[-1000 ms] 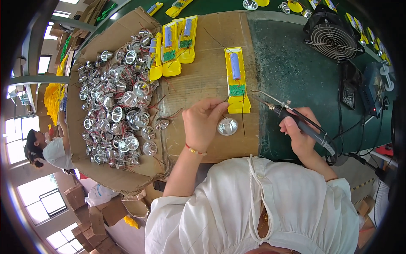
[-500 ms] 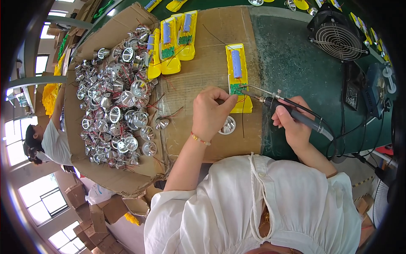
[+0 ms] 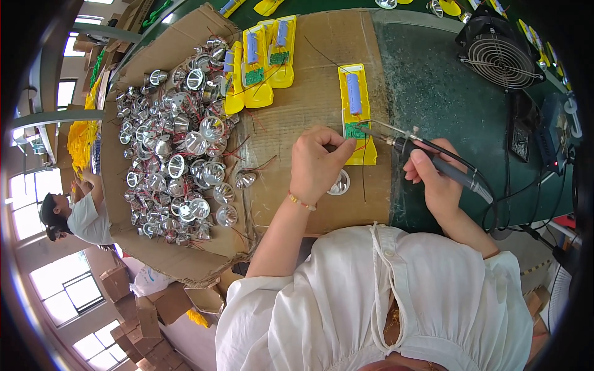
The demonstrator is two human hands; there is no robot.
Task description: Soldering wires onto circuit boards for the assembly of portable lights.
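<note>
Grip of the right hand [image 3: 435,183] closed round the handle of a soldering iron [image 3: 447,170], slanted in from the right, apparently to bring the tip over the green circuit board [image 3: 354,130] without crossing the left hand [image 3: 317,162]. Slim metal tube [image 3: 388,126] aligned above the iron, aimed at the same board. Left grip narrow, thumb and forefinger pinched at the board's lower left edge; contents hidden, not determinable. Probably placed there for fine control close to the tip. Board seated in a yellow housing [image 3: 370,156], centre of frame, below a blue cylindrical cell [image 3: 354,94]; laid flat on cardboard [image 3: 318,105], probably to shield the green worktop [image 3: 433,80]. Silver reflector [image 3: 341,183] partly covered by the left hand. Within reach at left of frame: heaped reflectors [image 3: 176,164] in a cardboard tray [image 3: 158,260].
</note>
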